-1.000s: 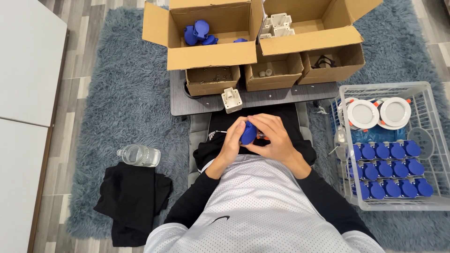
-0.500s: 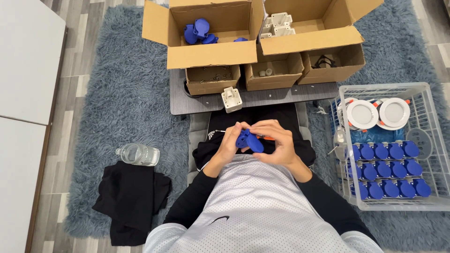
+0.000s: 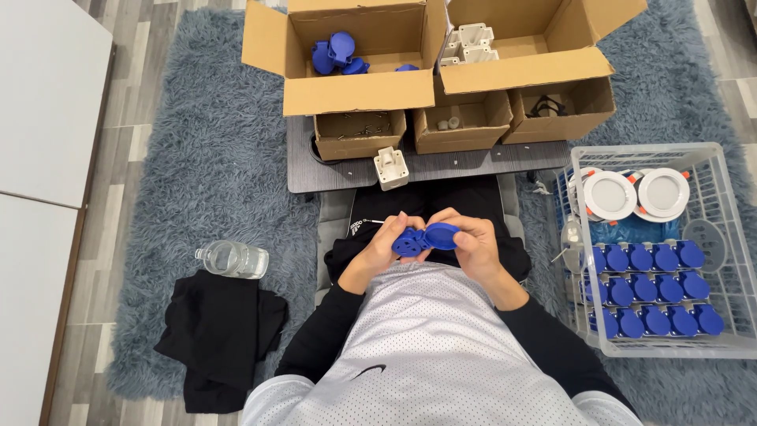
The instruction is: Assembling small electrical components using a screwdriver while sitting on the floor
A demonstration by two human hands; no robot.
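Both hands met over lap: left hand (image 3: 384, 246) and right hand (image 3: 474, 246) clamped on blue socket part (image 3: 426, 238), round lid seemingly flipped open toward right. Just beyond grip, white block (image 3: 391, 167) on dark board (image 3: 473, 163); farther, cardboard boxes (image 3: 359, 95); right of grip, wire basket (image 3: 737, 260)

A smooth blue plastic socket (image 3: 426, 239) lies over a shaggy grey rug (image 3: 205, 181), near matt cardboard boxes (image 3: 359, 99).

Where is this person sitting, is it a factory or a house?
Probably a room at home used for assembly work: a shaggy grey rug on wood flooring, open cardboard boxes of parts, and a wire basket of finished blue pieces. Both hands hold a blue socket part.
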